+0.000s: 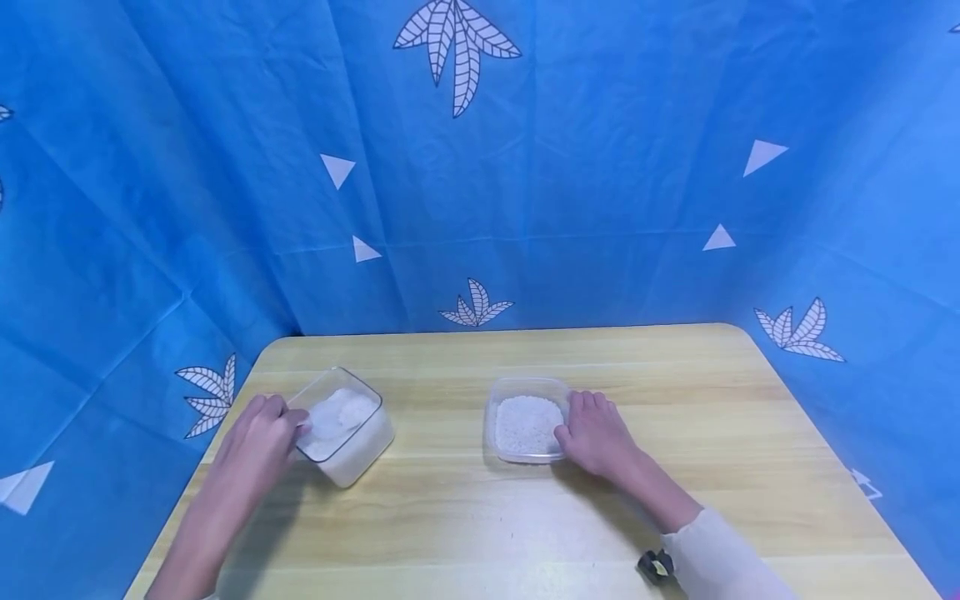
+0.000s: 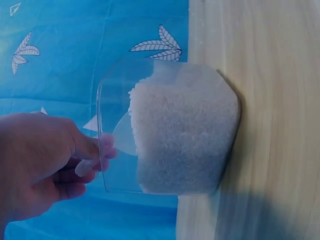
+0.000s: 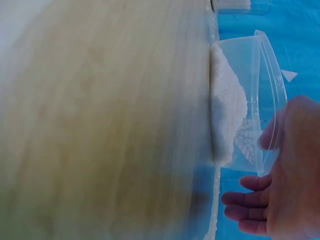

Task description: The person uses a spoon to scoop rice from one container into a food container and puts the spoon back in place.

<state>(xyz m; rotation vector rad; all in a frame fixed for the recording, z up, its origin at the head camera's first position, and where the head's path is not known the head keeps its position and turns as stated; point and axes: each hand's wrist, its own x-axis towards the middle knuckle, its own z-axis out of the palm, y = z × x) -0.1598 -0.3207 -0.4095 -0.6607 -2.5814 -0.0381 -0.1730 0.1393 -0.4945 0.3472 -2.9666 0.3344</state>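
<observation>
On the left of the table stands a tall clear container point(image 1: 360, 454) filled well up with white rice point(image 2: 185, 135). My left hand point(image 1: 258, 437) is at its rim and pinches the handle of a translucent white spoon point(image 2: 125, 135), whose bowl reaches inside over the rice. A shallower clear plastic box point(image 1: 525, 457), also holding rice point(image 1: 527, 423), sits near the middle of the table. My right hand point(image 1: 600, 437) grips the right side of its rim, thumb at the edge; the right wrist view shows the other fingers extended beside the box.
Both containers are on a light wooden table point(image 1: 450, 533) with rounded far corners. A small black object point(image 1: 656, 567) lies by the right sleeve point(image 1: 723, 558). Blue cloth point(image 1: 600, 167) with leaf and triangle prints hangs behind and at both sides.
</observation>
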